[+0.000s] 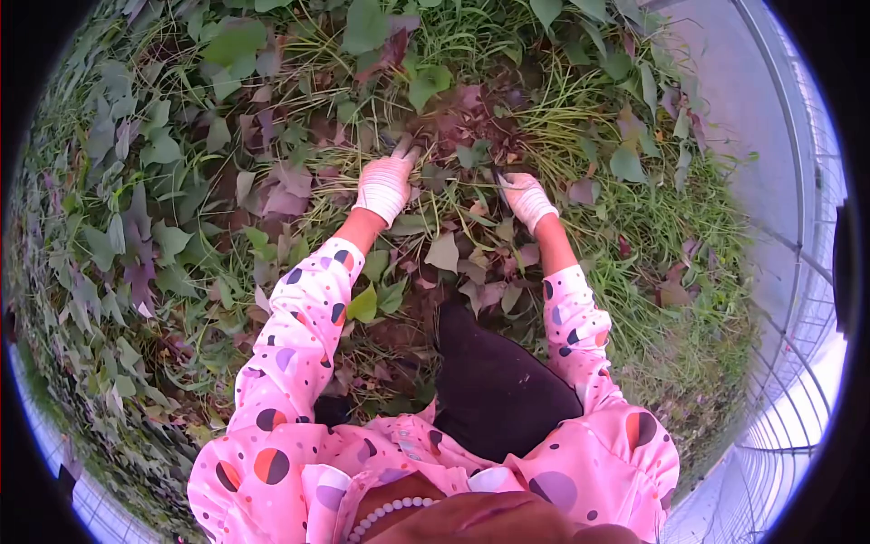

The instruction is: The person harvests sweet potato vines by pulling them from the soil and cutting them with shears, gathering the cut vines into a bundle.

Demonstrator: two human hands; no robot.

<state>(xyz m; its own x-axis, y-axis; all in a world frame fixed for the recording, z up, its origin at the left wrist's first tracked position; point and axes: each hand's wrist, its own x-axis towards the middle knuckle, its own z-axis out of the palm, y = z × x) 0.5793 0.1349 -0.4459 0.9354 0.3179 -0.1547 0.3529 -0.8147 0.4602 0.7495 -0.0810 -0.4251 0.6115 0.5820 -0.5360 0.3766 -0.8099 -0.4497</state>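
My left hand (387, 186), in a whitish-pink glove, reaches into green stems and leaves, its fingers pointing up and partly hidden among them. What it holds, if anything, cannot be made out. My right hand (526, 199), gloved the same way, is closed around a dark, thin tool (500, 186) at the edge of the vines. Between and beyond both hands lies a patch of reddish-purple leaves (467, 118). Cut-looking pale stems (444, 195) lie between the hands.
Dense leafy vines (163, 227) spread on the left. Grass (671, 263) grows on the right, beside a greenhouse wall with metal bars (788, 208). My dark-clothed knee (498, 390) is below my hands.
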